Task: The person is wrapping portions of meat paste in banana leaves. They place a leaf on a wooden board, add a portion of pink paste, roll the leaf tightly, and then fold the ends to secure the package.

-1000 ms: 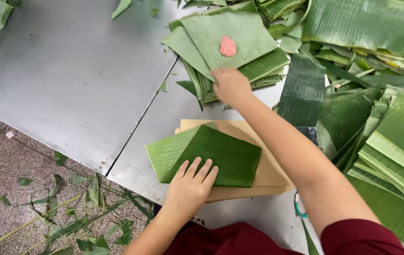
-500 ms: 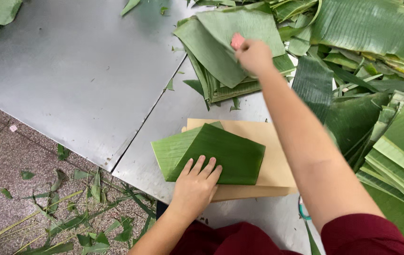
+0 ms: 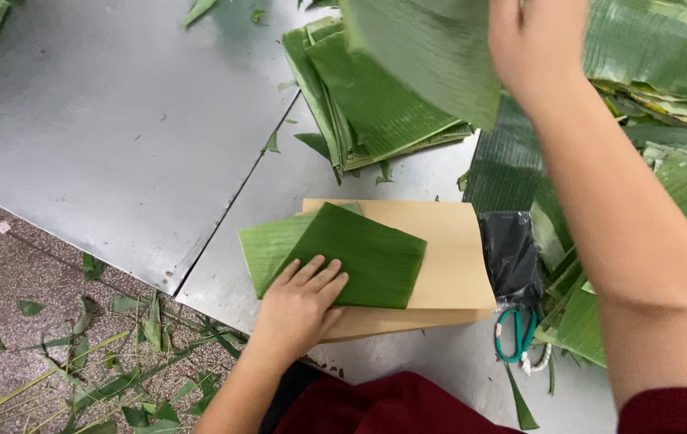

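My left hand [image 3: 301, 304] lies flat, fingers spread, on the near corner of two overlapping cut banana leaf pieces [image 3: 343, 253]. These rest on a tan board [image 3: 448, 257] on the metal table [image 3: 118, 137]. My right hand [image 3: 536, 48] is raised near the top of the view, gripping a large banana leaf piece [image 3: 432, 56] lifted above a stack of cut leaves [image 3: 367, 104].
Scissors with teal handles [image 3: 514, 333] and a black pouch [image 3: 508, 249] lie right of the board. Heaps of banana leaves [image 3: 665, 96] fill the right side. Leaf scraps litter the speckled floor [image 3: 46, 354] at lower left.
My right hand has lifted a leaf piece off the stack and brought it up toward the camera. The left hand has stayed pressed on the leaves on the board.
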